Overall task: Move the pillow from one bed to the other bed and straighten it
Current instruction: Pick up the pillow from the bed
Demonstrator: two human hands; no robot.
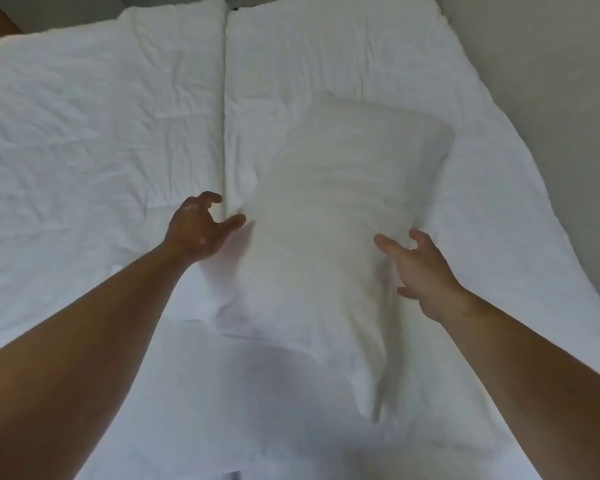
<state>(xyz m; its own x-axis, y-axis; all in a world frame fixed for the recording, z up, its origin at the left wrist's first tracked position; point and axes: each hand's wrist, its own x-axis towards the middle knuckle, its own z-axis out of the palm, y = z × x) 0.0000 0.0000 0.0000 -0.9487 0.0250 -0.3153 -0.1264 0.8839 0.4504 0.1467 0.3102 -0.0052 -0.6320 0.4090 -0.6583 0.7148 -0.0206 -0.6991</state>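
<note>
1. On right-hand white quilted bed (430, 64), by grey wall (551, 81): plump white rectangular pillow (333, 220), long axis 6-to-1 o'clock.
2. Left hand (196, 230) at 9 o'clock, fingers spread, beside the edge.
3. Right hand (421, 271) at 3 o'clock, spread, touching; pinching nothing.

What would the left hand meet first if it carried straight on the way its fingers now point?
Most likely the pillow's left edge: the left hand points up and right toward it. Depth is unclear, though.
</note>
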